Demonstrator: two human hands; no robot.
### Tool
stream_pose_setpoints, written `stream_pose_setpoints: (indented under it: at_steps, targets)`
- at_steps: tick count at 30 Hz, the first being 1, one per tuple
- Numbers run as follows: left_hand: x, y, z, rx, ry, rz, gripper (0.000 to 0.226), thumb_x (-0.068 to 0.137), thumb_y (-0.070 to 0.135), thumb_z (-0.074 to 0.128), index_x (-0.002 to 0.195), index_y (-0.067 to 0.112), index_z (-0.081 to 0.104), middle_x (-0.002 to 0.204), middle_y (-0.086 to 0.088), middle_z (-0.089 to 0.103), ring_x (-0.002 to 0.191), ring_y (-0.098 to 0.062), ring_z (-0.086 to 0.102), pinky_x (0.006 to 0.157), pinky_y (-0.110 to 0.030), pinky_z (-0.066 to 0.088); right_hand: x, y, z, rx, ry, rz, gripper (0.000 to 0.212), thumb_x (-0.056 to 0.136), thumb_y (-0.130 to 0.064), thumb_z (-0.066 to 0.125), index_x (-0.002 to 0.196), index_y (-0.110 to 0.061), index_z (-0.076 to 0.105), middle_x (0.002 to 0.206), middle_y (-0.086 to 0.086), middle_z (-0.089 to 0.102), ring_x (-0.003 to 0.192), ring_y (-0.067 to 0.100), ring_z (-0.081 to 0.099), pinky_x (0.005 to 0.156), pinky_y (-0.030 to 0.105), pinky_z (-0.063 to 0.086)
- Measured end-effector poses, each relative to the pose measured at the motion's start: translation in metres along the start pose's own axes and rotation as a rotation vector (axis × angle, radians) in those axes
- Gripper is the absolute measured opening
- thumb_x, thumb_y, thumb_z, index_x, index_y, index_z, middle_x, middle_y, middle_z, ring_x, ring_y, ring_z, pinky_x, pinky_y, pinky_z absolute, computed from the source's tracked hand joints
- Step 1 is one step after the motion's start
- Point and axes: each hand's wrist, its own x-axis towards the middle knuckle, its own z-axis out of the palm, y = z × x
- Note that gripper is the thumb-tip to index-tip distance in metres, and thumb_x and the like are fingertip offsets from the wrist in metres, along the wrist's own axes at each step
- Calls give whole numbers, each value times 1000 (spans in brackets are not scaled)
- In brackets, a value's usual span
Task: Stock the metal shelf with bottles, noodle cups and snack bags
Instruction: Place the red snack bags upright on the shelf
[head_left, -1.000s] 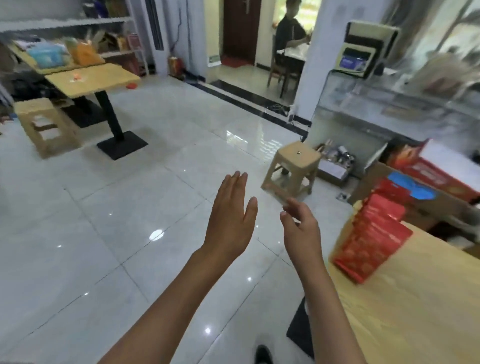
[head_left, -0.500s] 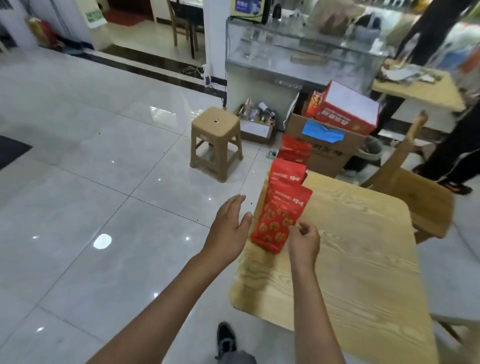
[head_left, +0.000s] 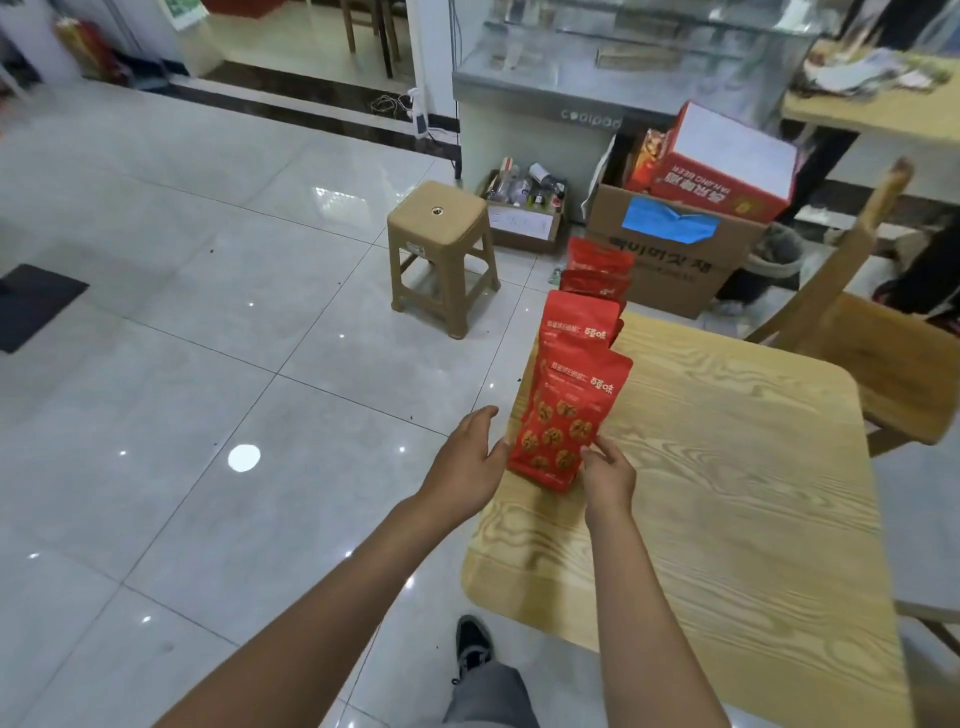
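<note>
Upright, the front snack bag (head_left: 563, 421) stands between relaxed left hand (head_left: 467, 462) and pinching right hand (head_left: 609, 475)

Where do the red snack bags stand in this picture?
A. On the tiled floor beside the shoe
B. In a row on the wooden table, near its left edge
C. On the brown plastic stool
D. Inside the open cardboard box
B: the red snack bags stand upright in a row on the wooden table, and the right hand touches the nearest one.
</note>
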Motion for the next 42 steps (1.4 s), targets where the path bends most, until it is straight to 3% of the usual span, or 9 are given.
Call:
stream_pose_setpoints:
  at_steps: [5, 10, 13, 16, 20, 24, 28, 35, 42]
  targets:
    - [0, -5, -2, 4, 10, -15, 51, 102, 32, 44, 150, 18, 32, 156, 1, 32, 138, -16, 36, 101, -20, 27, -3, 5, -5, 77, -3, 35, 8, 95, -4, 60, 102, -9, 62, 92, 5, 63, 69, 9, 57, 50, 22, 44]
    - [-4, -10, -6, 5, 23, -34, 49, 102, 33, 43, 148, 19, 35, 153, -1, 37, 135, -19, 40, 108, -30, 33, -17, 13, -4, 83, -86, -9, 17, 98, -8, 56, 82, -14, 59, 93, 3, 66, 77, 13, 61, 65, 29, 52]
    - [-9, -15, -11, -14, 44, -53, 47, 102, 32, 44, 147, 20, 37, 149, -1, 41, 125, -18, 46, 105, -33, 37, -34, 16, 1, 67, -125, -59, 13, 99, -13, 55, 87, -13, 60, 98, 7, 68, 83, 17, 63, 80, 44, 56]
    - [-16, -21, -21, -54, 83, -54, 44, 102, 30, 45, 144, 22, 41, 144, -1, 45, 113, -13, 48, 99, -30, 39, -59, 11, 11, 81, -203, -103, 9, 100, -13, 54, 93, -12, 60, 99, 2, 67, 88, 18, 64, 80, 43, 57]
    - [-31, -37, -46, -158, 198, -66, 37, 102, 26, 46, 138, 23, 49, 137, -2, 52, 117, -12, 49, 94, -27, 41, -104, -4, 46, -8, -359, -226, 12, 99, -15, 55, 89, -13, 61, 94, -1, 66, 91, 18, 63, 83, 44, 56]
    - [-63, -65, -93, -291, 436, -98, 36, 101, 26, 50, 136, 23, 51, 133, 2, 55, 120, -14, 53, 92, -26, 44, -157, -21, 101, -113, -544, -321, 14, 100, -16, 54, 89, -12, 61, 96, 3, 67, 92, 18, 64, 77, 36, 57]
    - [-112, -101, -151, -436, 699, -212, 43, 99, 34, 55, 140, 23, 46, 142, 4, 51, 127, -17, 50, 104, -40, 47, -219, -24, 160, -217, -781, -407, 13, 100, -15, 53, 90, -13, 61, 93, 2, 68, 89, 16, 65, 76, 34, 56]
    - [-260, -168, -232, -610, 1166, -227, 24, 96, 20, 60, 119, 26, 59, 111, 17, 63, 101, -4, 61, 78, -15, 48, -378, 18, 244, -352, -1252, -538, 12, 99, -15, 56, 88, -17, 62, 89, -2, 68, 85, 13, 67, 72, 30, 58]
    - [-455, -226, -267, -588, 1737, -344, 12, 91, 17, 66, 99, 23, 59, 97, 13, 64, 91, -7, 62, 71, -18, 49, -577, 112, 283, -474, -1726, -614, 12, 99, -16, 55, 89, -18, 62, 91, -1, 67, 85, 14, 65, 73, 34, 56]
